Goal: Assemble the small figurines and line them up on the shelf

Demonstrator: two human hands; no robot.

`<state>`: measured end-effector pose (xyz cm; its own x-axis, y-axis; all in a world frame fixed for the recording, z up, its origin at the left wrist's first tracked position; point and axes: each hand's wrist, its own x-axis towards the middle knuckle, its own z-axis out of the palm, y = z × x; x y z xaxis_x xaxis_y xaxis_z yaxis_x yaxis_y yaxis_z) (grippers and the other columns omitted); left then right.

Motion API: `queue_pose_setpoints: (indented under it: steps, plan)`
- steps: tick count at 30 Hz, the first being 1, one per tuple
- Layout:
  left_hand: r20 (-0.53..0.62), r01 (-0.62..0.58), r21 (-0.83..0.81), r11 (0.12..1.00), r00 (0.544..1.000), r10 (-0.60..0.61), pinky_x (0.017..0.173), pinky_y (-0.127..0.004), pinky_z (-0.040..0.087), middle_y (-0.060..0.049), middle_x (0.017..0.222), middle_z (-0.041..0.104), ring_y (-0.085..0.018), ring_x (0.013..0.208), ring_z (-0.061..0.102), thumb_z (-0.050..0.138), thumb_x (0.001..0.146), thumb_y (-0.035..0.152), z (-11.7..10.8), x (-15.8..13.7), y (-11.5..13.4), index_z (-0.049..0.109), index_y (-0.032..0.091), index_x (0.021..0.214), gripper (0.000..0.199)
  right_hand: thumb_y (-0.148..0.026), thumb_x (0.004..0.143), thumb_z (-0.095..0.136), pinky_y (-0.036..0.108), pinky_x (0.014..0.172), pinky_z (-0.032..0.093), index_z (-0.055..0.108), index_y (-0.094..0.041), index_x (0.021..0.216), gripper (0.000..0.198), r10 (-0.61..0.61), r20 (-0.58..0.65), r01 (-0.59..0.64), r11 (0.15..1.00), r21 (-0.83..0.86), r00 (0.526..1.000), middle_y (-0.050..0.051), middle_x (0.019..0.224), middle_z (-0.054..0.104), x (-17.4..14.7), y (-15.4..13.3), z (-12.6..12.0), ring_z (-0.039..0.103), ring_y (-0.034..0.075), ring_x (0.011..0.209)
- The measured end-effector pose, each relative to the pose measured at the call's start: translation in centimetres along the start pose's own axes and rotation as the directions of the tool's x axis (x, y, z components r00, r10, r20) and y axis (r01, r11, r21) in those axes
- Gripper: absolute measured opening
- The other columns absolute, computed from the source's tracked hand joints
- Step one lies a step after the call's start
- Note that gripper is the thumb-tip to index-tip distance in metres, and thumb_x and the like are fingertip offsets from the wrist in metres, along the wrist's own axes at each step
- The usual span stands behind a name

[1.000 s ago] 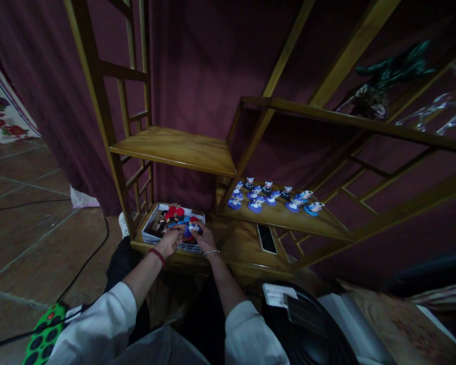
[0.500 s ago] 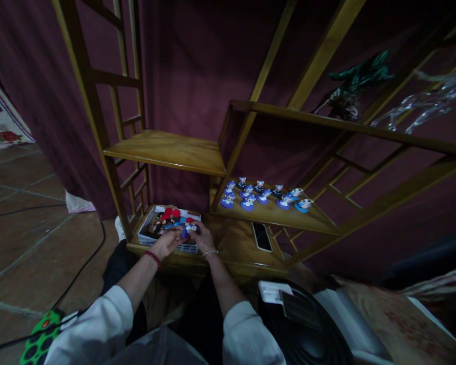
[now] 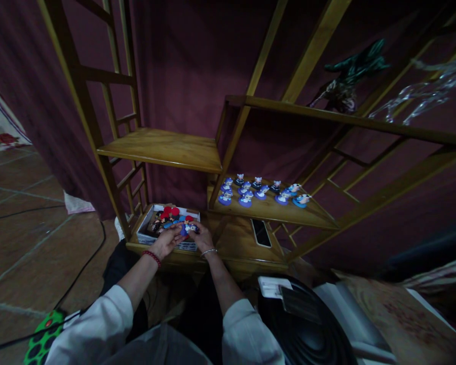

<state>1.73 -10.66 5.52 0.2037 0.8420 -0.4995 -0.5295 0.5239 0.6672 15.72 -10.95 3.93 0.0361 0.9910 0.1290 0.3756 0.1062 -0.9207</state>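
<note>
Between my two hands is a small purple-and-white figurine (image 3: 190, 228), held over the front right of a shallow box. My left hand (image 3: 168, 241), with a red bead bracelet at the wrist, grips its left side. From the right, the fingers of my right hand (image 3: 202, 238) are closed on the same figurine. The white box (image 3: 145, 237) sits on the low shelf and holds several figurines in red, black and blue. On the raised shelf to the right stand several purple-based figurines (image 3: 245, 199) and several dark-based ones (image 3: 258, 182).
A phone (image 3: 261, 232) lies on the low shelf (image 3: 228, 238). A bare wooden shelf board (image 3: 167, 147) hangs above the box. Higher right stand a green sculpture (image 3: 355, 71) and a clear glass figure (image 3: 421, 99). A black round object (image 3: 307, 329) is near my right knee.
The view has shifted slightly. Both hands keep hold of the figurine over the box, nearly in the same place.
</note>
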Motion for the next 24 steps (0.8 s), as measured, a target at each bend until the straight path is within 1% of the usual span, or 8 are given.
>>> queue_pose_setpoints:
  steps: [6,10,15,19,24]
  plan:
    - [-0.002,-0.007,-0.002,1.0,1.0,0.007,0.063,-0.023,0.05,-0.003,0.071,0.063,-0.009,0.06,0.059,0.053,0.078,0.009,-0.01,0.0,-0.19,0.059,0.015,0.086,0.011,-0.028,0.069,0.054,0.029,0.082,0.045,0.063,-0.027,0.095,0.027,-0.005,-0.008,0.005,0.999,-0.032,1.0,-0.004,0.092,0.066,-0.28,-0.36,-0.21,0.06,0.015,0.083]
    - [-0.021,0.003,-0.009,1.0,1.0,-0.003,0.062,-0.023,0.05,-0.003,0.071,0.063,-0.009,0.061,0.06,0.053,0.078,0.01,0.09,0.09,-0.32,0.058,0.015,0.084,0.009,-0.031,0.072,0.052,0.029,0.082,0.046,0.063,-0.027,0.097,0.027,-0.018,0.012,0.018,0.999,-0.036,1.0,-0.004,0.092,0.066,-0.38,-0.43,-0.48,0.06,0.015,0.085]
    - [-0.034,0.004,-0.013,1.0,0.999,-0.005,0.062,-0.023,0.05,-0.002,0.068,0.062,-0.009,0.059,0.059,0.055,0.078,0.012,0.22,0.07,-0.48,0.056,0.014,0.079,0.003,-0.026,0.071,0.054,0.03,0.085,0.044,0.062,-0.026,0.098,0.028,-0.055,0.059,0.054,0.998,0.011,0.997,-0.003,0.099,0.065,-0.3,-0.17,-0.67,0.059,0.015,0.09]
    - [-0.037,0.01,-0.02,1.0,0.999,-0.01,0.062,-0.023,0.05,-0.001,0.066,0.061,-0.009,0.059,0.059,0.059,0.075,0.014,0.06,0.06,-0.64,0.054,0.015,0.078,0.005,-0.023,0.071,0.054,0.03,0.09,0.041,0.063,-0.025,0.097,0.027,-0.094,0.068,0.092,0.995,0.029,0.993,-0.002,0.103,0.064,-0.23,-0.01,-0.62,0.057,0.014,0.097]
    - [-0.043,0.014,-0.025,1.0,0.999,-0.015,0.063,-0.024,0.05,-0.001,0.065,0.06,-0.01,0.059,0.059,0.061,0.075,0.017,-0.2,0.23,-0.84,0.053,0.015,0.075,0.008,-0.024,0.069,0.057,0.029,0.085,0.043,0.061,-0.025,0.097,0.029,-0.09,0.081,0.092,0.996,-0.013,0.993,-0.002,0.101,0.064,-0.12,0.0,-0.73,0.059,0.014,0.09]
